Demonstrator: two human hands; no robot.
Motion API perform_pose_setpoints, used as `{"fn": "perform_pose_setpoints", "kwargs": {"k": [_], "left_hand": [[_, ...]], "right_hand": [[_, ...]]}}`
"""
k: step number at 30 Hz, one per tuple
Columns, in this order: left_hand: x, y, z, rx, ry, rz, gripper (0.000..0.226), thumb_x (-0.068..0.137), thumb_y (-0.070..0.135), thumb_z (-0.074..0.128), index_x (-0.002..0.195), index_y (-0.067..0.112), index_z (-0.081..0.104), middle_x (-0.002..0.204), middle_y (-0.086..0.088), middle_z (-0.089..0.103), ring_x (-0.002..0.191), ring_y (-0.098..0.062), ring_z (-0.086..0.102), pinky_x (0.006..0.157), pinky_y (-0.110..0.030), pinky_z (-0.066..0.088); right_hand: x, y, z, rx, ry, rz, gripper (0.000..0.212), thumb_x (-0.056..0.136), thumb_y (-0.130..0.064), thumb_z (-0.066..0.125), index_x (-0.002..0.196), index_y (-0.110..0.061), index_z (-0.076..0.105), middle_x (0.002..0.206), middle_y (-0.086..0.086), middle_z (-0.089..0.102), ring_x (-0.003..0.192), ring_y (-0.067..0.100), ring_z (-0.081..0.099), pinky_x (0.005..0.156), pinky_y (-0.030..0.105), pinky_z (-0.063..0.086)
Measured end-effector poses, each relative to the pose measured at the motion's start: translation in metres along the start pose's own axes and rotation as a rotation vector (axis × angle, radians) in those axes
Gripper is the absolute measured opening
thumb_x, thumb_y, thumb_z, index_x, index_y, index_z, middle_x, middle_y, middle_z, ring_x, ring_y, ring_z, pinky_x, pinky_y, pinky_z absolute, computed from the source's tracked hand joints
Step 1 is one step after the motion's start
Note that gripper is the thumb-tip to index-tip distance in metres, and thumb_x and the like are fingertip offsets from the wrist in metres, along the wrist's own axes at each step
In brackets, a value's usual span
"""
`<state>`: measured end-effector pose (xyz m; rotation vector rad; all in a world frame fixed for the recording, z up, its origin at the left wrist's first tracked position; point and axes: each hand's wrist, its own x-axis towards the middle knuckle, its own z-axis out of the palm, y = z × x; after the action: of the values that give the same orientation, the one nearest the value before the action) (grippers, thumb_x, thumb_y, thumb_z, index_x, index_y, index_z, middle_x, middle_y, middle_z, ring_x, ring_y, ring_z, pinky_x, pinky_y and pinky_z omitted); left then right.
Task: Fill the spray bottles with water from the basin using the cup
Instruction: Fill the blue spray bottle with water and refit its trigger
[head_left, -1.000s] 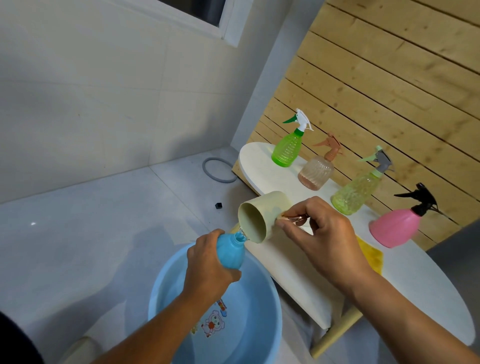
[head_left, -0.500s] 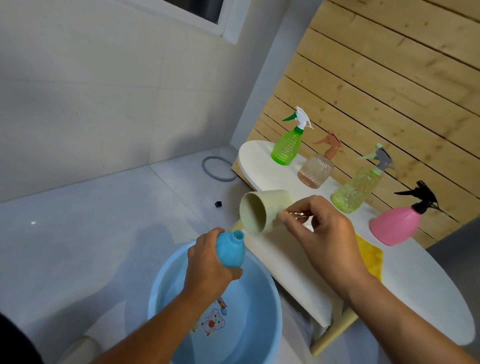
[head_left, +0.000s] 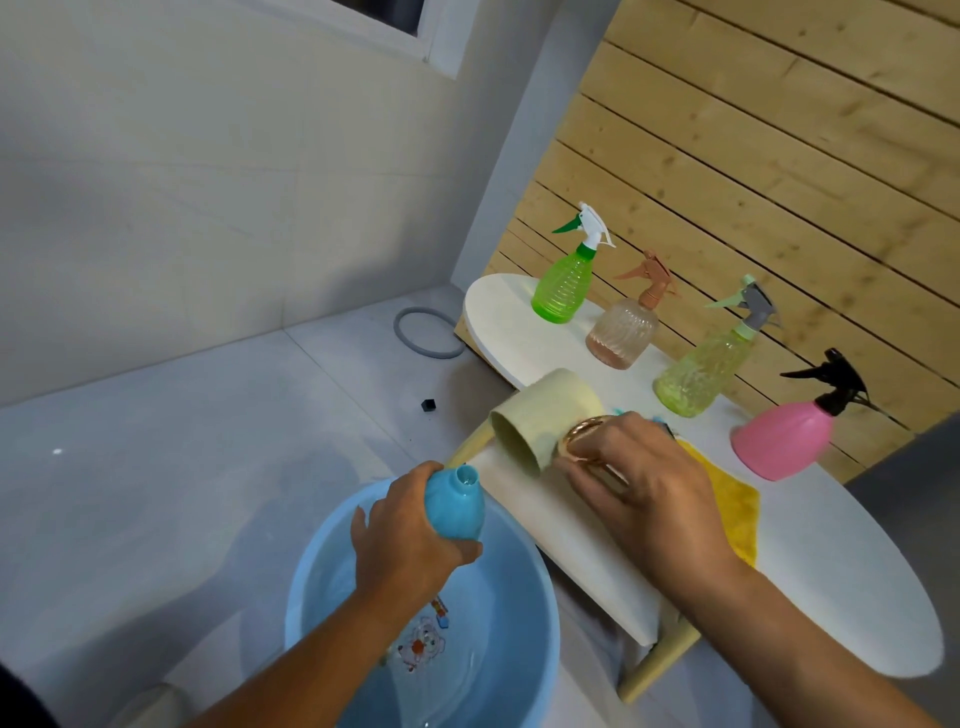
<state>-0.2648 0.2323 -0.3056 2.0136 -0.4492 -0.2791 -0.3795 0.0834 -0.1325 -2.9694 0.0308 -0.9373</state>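
Basin of pale blue plastic sits on the floor against the tabletop's near edge, water inside, a cartoon print showing through on its bottom. Left hand over the basin: grip closed around the body of a blue bottle, fingers and thumb wrapped around it. Bottle has no spray head; its open neck points up and toward the tabletop, tilted slightly.

Right hand above the tabletop's near edge: grip closed on the copper-coloured handle of a cream cup. Cup lies on its side, mouth facing the basin and slightly down. Cup rim is above and just beside the bottle neck, not touching it. No stream visible between them; whether the cup holds water cannot be told.

Tabletop is white and oval, set against a wall of wooden slats. Along its far edge, in a row starting at the far end: green bottle with white-and-green spray head, clear bottle with brown head and some liquid at the bottom, yellow-green bottle with grey head, pink bottle with black head. All four upright, heads on, spaced apart.

Yellow cloth lies flat on the tabletop just behind the right hand, near the pink bottle. Grey ring on the floor beyond the tabletop's far end; small black cube on the floor nearer the basin.
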Motion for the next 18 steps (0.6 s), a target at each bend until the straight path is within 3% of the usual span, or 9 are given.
{"fn": "perform_pose_setpoints", "kwargs": {"k": [3,7,9,11,13,16,18], "left_hand": [[0.0,-0.001,0.002,-0.004,-0.008,-0.005,0.091,0.056,0.058,0.093,0.132,0.046,0.044,0.112,0.024,0.052,0.1,-0.01,0.048,0.11,-0.055,0.042],[0.0,0.002,0.001,0.008,-0.008,-0.003,0.091,0.057,0.056,0.093,0.133,0.045,0.045,0.111,0.024,0.051,0.099,-0.009,0.046,0.112,-0.056,0.04],[0.0,0.003,0.0,0.009,-0.002,0.003,0.091,0.057,0.056,0.093,0.133,0.045,0.045,0.112,0.025,0.051,0.099,-0.009,0.047,0.11,-0.055,0.041],[0.0,0.005,0.0,0.011,0.0,0.007,0.091,0.054,0.058,0.092,0.132,0.045,0.045,0.113,0.025,0.05,0.099,-0.01,0.049,0.107,-0.053,0.044],[0.001,0.006,-0.001,0.001,0.011,0.015,0.092,0.05,0.059,0.089,0.13,0.046,0.046,0.113,0.025,0.051,0.099,-0.012,0.053,0.103,-0.051,0.047],[0.005,0.009,-0.001,-0.018,0.028,0.02,0.092,0.047,0.057,0.088,0.128,0.047,0.047,0.113,0.024,0.052,0.098,-0.013,0.055,0.098,-0.047,0.049],[0.008,0.011,-0.001,-0.025,0.031,0.033,0.092,0.046,0.056,0.089,0.127,0.048,0.047,0.115,0.023,0.054,0.097,-0.012,0.055,0.095,-0.044,0.051]], "right_hand": [[-0.003,0.001,0.001,-0.157,-0.035,-0.246,0.015,0.097,-0.025,0.066,0.089,-0.014,0.073,0.086,0.002,0.065,0.074,0.028,0.06,0.059,0.039,0.049],[-0.003,0.002,0.004,-0.158,-0.028,-0.243,0.015,0.097,-0.024,0.067,0.089,-0.013,0.072,0.085,0.004,0.064,0.073,0.031,0.06,0.061,0.041,0.048],[-0.001,0.003,0.007,-0.067,-0.009,-0.084,0.012,0.096,-0.026,0.07,0.091,-0.015,0.071,0.087,-0.001,0.064,0.077,0.024,0.061,0.065,0.039,0.05],[0.005,0.0,0.008,0.142,0.015,0.223,0.008,0.092,-0.026,0.075,0.092,-0.021,0.069,0.087,-0.009,0.065,0.079,0.008,0.06,0.07,0.027,0.048],[0.014,0.003,0.011,0.367,0.075,0.524,0.009,0.09,-0.028,0.076,0.09,-0.025,0.067,0.083,-0.012,0.067,0.074,0.004,0.058,0.068,0.017,0.042],[0.034,0.018,0.023,0.653,0.223,0.795,0.012,0.093,-0.028,0.073,0.091,-0.018,0.067,0.08,-0.011,0.071,0.073,0.003,0.066,0.069,0.023,0.049],[0.047,0.034,0.035,0.749,0.26,0.949,0.017,0.095,-0.031,0.071,0.086,-0.018,0.066,0.073,-0.011,0.064,0.064,0.007,0.061,0.061,0.025,0.047]]}}
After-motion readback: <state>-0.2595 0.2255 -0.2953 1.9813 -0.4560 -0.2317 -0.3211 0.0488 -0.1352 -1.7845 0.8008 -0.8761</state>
